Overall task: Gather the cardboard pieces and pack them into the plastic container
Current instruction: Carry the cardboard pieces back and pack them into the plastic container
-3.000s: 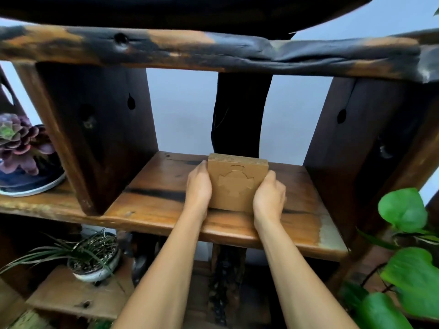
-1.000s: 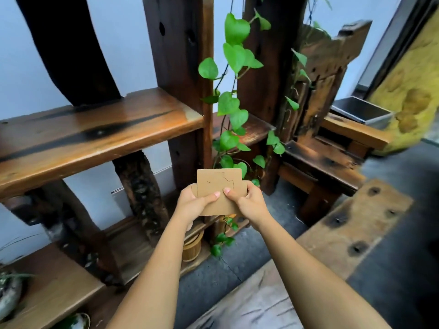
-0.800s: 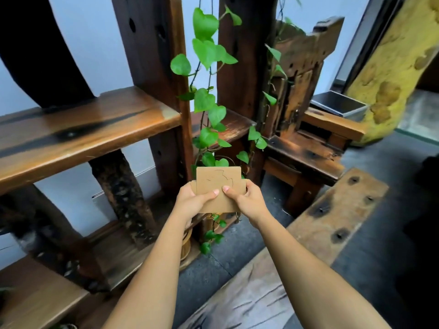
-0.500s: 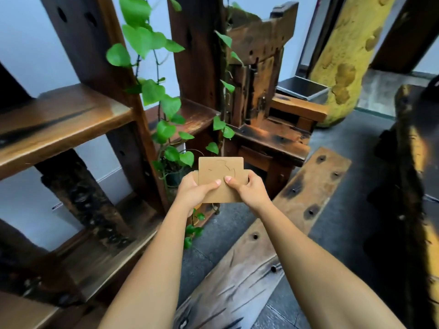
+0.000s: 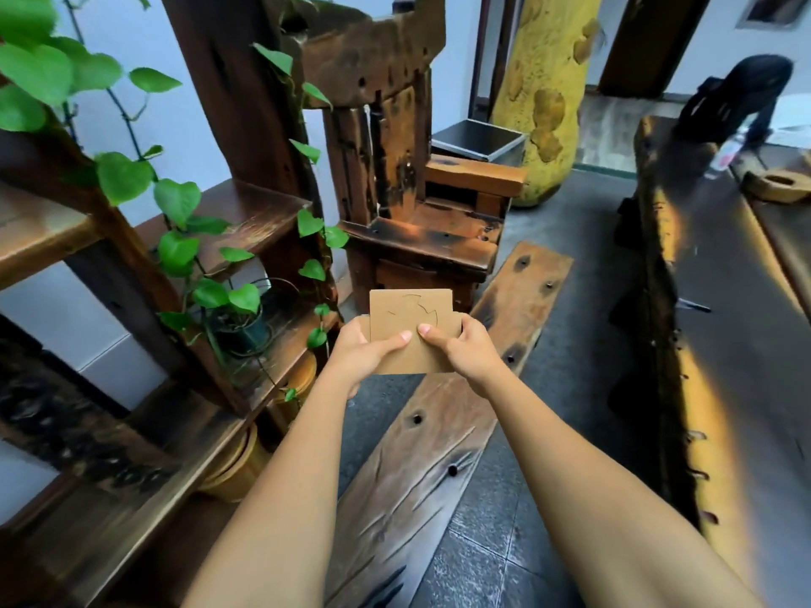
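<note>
A stack of flat brown cardboard pieces (image 5: 410, 318) with a cut-out outline on the top sheet is held out in front of me at mid-frame. My left hand (image 5: 362, 355) grips its left edge, thumb on top. My right hand (image 5: 465, 348) grips the right edge, thumb pressed on the face. The stack hangs in the air above the dark floor and a plank. A dark-lidded box (image 5: 478, 140), possibly the container, rests on a wooden block at the back; I cannot tell its material.
A dark wooden shelf unit (image 5: 245, 212) with a trailing green vine (image 5: 175, 204) fills the left. A rough wooden chair (image 5: 408, 182) stands ahead. A holed plank (image 5: 443, 423) lies on the floor. A long wooden table (image 5: 719, 300) runs along the right, beside a yellow column (image 5: 544, 94).
The stack was lifted off the shelf three seconds ago. Since then the view has swung right, away from the shelf toward the chair and long table, with both hands holding the stack.
</note>
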### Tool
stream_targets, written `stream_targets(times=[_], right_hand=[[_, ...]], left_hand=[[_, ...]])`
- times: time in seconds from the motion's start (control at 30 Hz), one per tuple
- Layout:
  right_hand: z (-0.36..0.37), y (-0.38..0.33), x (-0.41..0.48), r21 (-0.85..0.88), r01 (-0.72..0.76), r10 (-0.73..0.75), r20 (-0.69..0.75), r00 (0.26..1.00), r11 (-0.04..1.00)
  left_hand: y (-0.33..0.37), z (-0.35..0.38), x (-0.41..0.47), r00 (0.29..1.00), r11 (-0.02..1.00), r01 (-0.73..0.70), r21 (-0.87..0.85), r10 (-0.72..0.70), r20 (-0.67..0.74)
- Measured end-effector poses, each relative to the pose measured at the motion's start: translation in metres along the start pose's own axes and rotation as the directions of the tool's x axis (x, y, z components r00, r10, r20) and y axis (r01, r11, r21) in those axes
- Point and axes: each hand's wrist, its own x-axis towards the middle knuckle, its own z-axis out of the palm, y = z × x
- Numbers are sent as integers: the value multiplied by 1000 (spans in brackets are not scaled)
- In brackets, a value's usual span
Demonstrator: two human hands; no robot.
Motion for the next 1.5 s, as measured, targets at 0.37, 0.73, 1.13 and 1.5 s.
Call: stream_targets(times=[0.37,0.73,1.13,1.5], right_hand=[[-111,23,-7,31,-9,11,-93,996,999],[-190,52,-19,69,-47,59,-179,982,997],[-225,78,-33,91,-104,128,-314,941,990],[-242,75,-49,134,-115,168,-503,848,984]], left_hand=[[6,111,5,995,999,32,-1,-32,99],[6,195,-5,986,1000,25,5,-25,164],[-3,241,4,959,998,0,70,-19,283],[6,276,29,870,990,-68,122,-1,493]])
